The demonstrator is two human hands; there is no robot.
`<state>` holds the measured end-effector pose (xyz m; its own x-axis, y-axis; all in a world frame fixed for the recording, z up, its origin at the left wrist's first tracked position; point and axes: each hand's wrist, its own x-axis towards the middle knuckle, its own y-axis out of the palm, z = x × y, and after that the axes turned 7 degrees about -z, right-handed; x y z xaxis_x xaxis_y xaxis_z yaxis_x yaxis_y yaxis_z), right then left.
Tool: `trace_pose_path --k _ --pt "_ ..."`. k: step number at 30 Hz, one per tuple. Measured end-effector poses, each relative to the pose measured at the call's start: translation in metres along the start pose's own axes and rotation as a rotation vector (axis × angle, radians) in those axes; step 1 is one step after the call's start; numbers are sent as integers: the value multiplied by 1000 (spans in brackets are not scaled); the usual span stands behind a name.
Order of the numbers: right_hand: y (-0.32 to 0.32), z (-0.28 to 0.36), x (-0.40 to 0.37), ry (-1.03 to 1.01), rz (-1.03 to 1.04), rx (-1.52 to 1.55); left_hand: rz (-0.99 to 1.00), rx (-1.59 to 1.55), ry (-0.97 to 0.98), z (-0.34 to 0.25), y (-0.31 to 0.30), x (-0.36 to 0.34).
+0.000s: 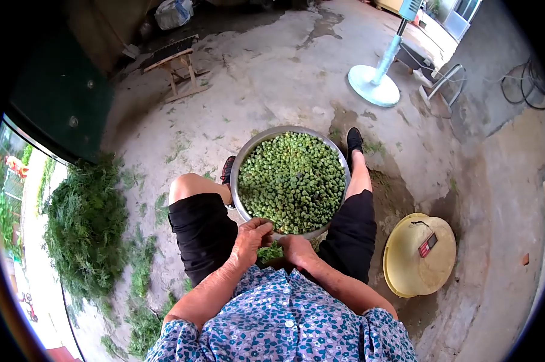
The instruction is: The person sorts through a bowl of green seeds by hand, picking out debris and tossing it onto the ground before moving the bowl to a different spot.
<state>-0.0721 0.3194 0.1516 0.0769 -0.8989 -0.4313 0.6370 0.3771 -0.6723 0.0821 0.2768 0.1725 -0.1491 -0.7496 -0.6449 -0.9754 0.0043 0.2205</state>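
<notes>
A wide metal basin [243,208] sits between my knees, heaped with small round green fruits [290,181], a few of them darker. My left hand [252,242] is at the basin's near rim, with thumb and fingers pinched together; what they hold is too small to make out. Just to its right, my right hand [297,248] is curled close under the same rim, its fingertips mostly hidden. Feathery green sprigs [269,253] show between and below the two hands, near my lap.
A large heap of feathery green branches [85,223] lies on the left, with loose bits across the concrete floor. On the right, a phone-like red device [428,245] rests on a yellow round plastic lid or tub [405,265]. Farther off stand a fan [375,84] and a wooden stool [179,69].
</notes>
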Motion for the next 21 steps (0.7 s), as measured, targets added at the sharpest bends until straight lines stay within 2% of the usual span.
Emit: trace_pose_path --k 2,4,5,8,11,15,18,20,21 --pt "16 -17 9 19 -173 425 12 81 141 6 1 1" --pt "15 -20 12 145 -137 905 -8 302 260 9 5 1" --pt "17 -24 14 249 -89 1151 -55 527 469 14 5 4" --pt "0 -8 3 330 -31 1452 -53 908 787 9 11 -5" --pt "1 -1 -3 266 -1 1551 43 1040 969 3 17 -12" --pt "11 -10 2 257 -3 1595 99 1089 890 5 13 -9" --pt "19 -28 13 294 -9 1539 62 1005 990 -21 9 -5" --pt "19 -32 19 329 -39 1498 -9 764 960 -57 4 7" --pt "18 -33 22 345 -72 1490 -53 683 875 -83 4 4"
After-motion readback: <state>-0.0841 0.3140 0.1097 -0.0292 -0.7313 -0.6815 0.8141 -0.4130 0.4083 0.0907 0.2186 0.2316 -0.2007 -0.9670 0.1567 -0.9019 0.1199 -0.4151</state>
